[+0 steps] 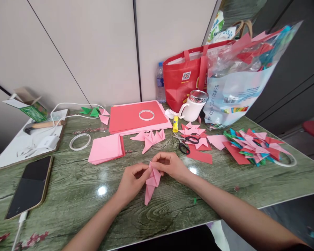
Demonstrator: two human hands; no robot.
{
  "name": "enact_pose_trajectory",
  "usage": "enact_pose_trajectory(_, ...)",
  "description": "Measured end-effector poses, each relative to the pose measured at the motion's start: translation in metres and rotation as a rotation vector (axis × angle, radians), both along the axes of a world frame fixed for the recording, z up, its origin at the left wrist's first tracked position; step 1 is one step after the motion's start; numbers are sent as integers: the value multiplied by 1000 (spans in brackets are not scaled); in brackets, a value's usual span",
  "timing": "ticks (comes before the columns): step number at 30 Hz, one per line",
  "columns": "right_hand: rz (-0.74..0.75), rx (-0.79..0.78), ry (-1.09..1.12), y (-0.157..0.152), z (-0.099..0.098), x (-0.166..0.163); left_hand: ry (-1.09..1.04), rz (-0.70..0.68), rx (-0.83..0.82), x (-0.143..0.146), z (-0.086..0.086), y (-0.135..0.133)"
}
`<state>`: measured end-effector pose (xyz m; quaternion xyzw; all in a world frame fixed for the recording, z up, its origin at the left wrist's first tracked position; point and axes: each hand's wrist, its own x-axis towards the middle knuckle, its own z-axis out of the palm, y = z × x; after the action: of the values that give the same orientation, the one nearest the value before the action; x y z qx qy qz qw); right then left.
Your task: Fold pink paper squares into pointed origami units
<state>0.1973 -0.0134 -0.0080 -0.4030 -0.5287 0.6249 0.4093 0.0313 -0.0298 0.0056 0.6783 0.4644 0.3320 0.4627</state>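
Observation:
Between my two hands is a folded pink paper piece (pixel 153 178), its pointed tail hanging down toward the table's front edge. My left hand (pixel 134 179) pinches its upper left side with thumb and fingers. On the upper right side, my right hand (pixel 170 165) pinches it near the top tip. Just beyond my hands lies another folded pink paper shape (pixel 152 140) with several points. A stack of pink paper squares (pixel 104 149) rests left of it, and black-handled scissors (pixel 184 147) lie to the right.
Several folded pieces form a colourful pile (pixel 259 144) at right. Behind stand a white mug (pixel 192 108), a red bag (pixel 181 80) and a plastic bag of paper (pixel 230 94). A yellow glue stick (pixel 175 124) stands near red sheets (pixel 128 116). A phone (pixel 30 186) charges at left.

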Motion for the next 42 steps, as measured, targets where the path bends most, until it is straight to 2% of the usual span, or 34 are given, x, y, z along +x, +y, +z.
enact_pose_trajectory(5,-18,-94,60,0,-1,-2,47,-3,91,-1,-1,0)
enact_pose_trajectory(12,-34,-121,40,0,-3,-2,117,-7,242,0,-5,0)
enact_pose_trajectory(15,-27,-138,37,0,-1,-1,131,-8,260,-1,-7,-1)
enact_pose_trajectory(23,39,-113,116,0,1,-1,85,-36,157,-2,-4,1)
enact_pose_trajectory(29,10,-100,140,0,-3,-2,40,-40,120,-1,3,1)
enact_pose_trajectory(36,88,-80,55,0,0,0,28,-73,1,0,4,1)
enact_pose_trajectory(42,42,-84,73,-1,1,-2,60,-206,-125,-2,0,2)
